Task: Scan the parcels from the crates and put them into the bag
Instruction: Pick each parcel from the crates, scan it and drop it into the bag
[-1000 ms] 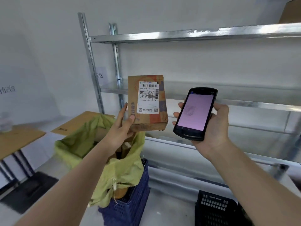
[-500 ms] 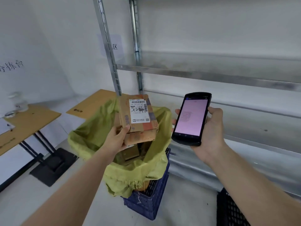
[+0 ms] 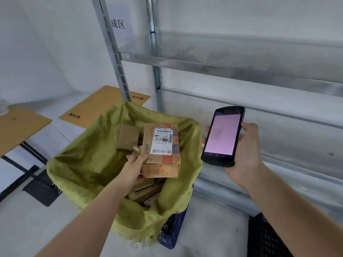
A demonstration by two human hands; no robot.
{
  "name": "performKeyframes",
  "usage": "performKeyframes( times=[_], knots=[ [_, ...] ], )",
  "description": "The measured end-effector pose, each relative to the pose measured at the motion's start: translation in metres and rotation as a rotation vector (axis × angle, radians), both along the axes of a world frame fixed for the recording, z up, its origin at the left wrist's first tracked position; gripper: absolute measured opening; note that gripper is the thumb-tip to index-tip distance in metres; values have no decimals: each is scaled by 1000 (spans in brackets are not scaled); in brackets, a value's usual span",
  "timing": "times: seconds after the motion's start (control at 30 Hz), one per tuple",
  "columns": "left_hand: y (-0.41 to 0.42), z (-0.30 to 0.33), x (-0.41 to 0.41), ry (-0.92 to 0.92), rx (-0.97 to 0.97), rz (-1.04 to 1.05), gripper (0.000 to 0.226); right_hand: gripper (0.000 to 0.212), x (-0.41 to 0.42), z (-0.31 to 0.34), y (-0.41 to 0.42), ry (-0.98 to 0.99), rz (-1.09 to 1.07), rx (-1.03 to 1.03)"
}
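My left hand [image 3: 134,168] grips a brown cardboard parcel [image 3: 161,164] with a white shipping label by its left edge, thumb on top. The parcel hangs over the open mouth of the yellow-green woven bag [image 3: 83,164], label up. Several smaller brown parcels [image 3: 128,137] lie inside the bag beneath it. My right hand [image 3: 245,153] holds a black handheld scanner [image 3: 222,136] with a lit pink screen, to the right of the bag and apart from the parcel.
The bag lines a blue plastic crate [image 3: 173,232] on the floor. A black crate [image 3: 263,238] shows at the lower right. A metal shelving rack [image 3: 222,60] stands behind. Wooden tables [image 3: 20,127] on black legs stand at the left.
My left hand has lowered the parcel from chest height, beside the scanner, down into the bag's mouth. My view has tilted downward. The scanner has stayed to the right in my right hand.
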State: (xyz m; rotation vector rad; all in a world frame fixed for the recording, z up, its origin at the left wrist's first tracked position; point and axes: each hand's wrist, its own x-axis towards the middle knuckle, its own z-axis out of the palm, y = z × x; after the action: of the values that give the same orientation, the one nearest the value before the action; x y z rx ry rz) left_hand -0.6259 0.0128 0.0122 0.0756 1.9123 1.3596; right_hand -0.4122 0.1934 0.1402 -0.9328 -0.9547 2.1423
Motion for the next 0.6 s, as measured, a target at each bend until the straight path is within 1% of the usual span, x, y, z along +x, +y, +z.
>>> performKeyframes(
  times=[0.13,0.3,0.4,0.47,0.53,0.6],
  knots=[
    [7,-19,-24,-60,-20,-85,30,61,-9,-5,-1,-24,-85,8],
    [14,-21,-50,94,-141,-195,50,54,-15,-11,-24,-90,-191,2],
    [17,-12,-60,137,-131,-264,53,52,-20,-13,-45,-96,-265,-3],
    [20,-7,-65,150,-96,-321,58,55,-22,-13,-60,-103,-302,-6],
    [22,7,-61,151,-53,-376,53,56,-21,-14,-75,-109,-330,-14],
    [26,26,-51,148,-17,-414,38,55,-17,-15,-90,-112,-370,-15]
  ],
)
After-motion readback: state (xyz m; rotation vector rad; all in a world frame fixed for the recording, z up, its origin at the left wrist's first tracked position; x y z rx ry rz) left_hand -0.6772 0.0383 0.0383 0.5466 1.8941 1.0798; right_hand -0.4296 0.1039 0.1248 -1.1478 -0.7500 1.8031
